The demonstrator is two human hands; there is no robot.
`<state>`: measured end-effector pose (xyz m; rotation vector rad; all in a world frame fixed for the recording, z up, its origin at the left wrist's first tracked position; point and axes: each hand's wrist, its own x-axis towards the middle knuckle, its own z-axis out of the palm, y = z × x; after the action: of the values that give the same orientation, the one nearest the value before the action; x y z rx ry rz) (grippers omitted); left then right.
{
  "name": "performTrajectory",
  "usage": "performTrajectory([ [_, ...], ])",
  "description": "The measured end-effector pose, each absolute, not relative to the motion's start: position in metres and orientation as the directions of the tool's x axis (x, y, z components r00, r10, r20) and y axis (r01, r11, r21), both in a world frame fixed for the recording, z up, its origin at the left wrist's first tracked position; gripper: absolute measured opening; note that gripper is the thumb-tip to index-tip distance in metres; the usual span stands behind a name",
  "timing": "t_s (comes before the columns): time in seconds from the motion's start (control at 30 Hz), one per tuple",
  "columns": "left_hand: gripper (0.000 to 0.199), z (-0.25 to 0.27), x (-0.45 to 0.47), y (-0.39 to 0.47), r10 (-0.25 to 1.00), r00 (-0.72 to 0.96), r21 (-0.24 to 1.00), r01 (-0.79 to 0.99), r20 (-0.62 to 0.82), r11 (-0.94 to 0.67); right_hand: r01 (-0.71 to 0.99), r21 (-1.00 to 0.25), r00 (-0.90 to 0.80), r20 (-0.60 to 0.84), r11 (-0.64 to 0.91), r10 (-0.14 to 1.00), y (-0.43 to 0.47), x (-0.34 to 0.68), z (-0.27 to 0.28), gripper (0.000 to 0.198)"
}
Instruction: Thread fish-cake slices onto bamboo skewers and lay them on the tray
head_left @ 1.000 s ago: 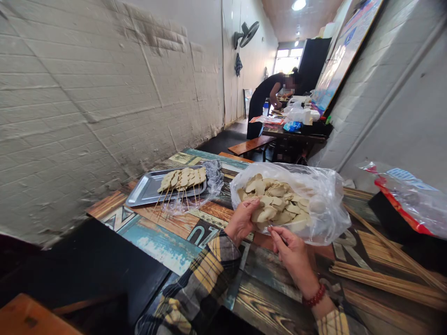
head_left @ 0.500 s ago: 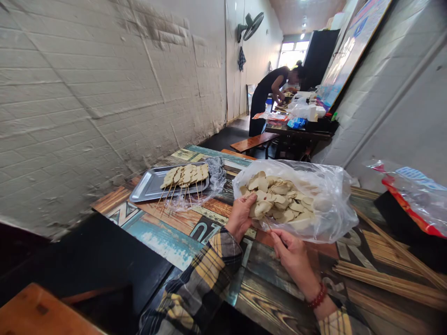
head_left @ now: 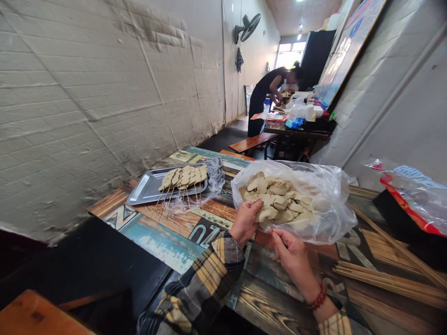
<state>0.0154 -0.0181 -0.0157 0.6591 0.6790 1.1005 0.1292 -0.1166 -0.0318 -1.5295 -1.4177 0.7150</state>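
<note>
A clear plastic bag [head_left: 333, 218] lies open on the table, holding a heap of pale beige food slices [head_left: 282, 188]. At its near edge my left hand [head_left: 246, 222] is closed, thumb on top, on a pale food slice [head_left: 266, 214]. My right hand [head_left: 292, 255], with a red bead bracelet at the wrist, pinches a thin bamboo skewer [head_left: 271, 226]. The skewer points up at the slice in my left hand; whether its tip is inside cannot be seen. Further left, a metal tray [head_left: 145, 188] carries several skewered rows of slices [head_left: 183, 177], their sticks hanging over its near rim.
Loose bamboo skewers [head_left: 387, 281] lie on the patterned wooden table [head_left: 157, 235] at the right. Beyond them sits a black box with red-edged plastic packaging [head_left: 410, 204]. Crumpled plastic film [head_left: 215, 174] touches the tray. A person in dark clothes [head_left: 263, 95] bends over another table behind.
My left hand has shifted slightly right and down, closer to my right hand and the skewer. The view has moved a little; the tray and bag stay where they were.
</note>
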Motion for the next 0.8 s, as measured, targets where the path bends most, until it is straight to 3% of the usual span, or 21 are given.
performTrajectory([
  [0.4,0.045,-0.012,0.021,-0.027,0.908,0.385,0.741,-0.558,-0.166,0.373,0.379,-0.924,0.209,0.131,0.043,0.969,-0.114,0.136,-0.026,0.038],
  [0.63,0.052,-0.013,0.022,-0.033,0.887,0.455,0.815,-0.485,-0.075,0.318,0.428,-0.903,0.274,0.165,0.034,0.947,-0.114,0.147,-0.025,0.039],
  [0.8,0.046,-0.011,0.011,-0.018,0.956,0.280,0.875,-0.436,-0.093,0.213,0.350,-0.935,0.303,0.167,0.054,0.938,-0.113,0.153,-0.020,0.041],
])
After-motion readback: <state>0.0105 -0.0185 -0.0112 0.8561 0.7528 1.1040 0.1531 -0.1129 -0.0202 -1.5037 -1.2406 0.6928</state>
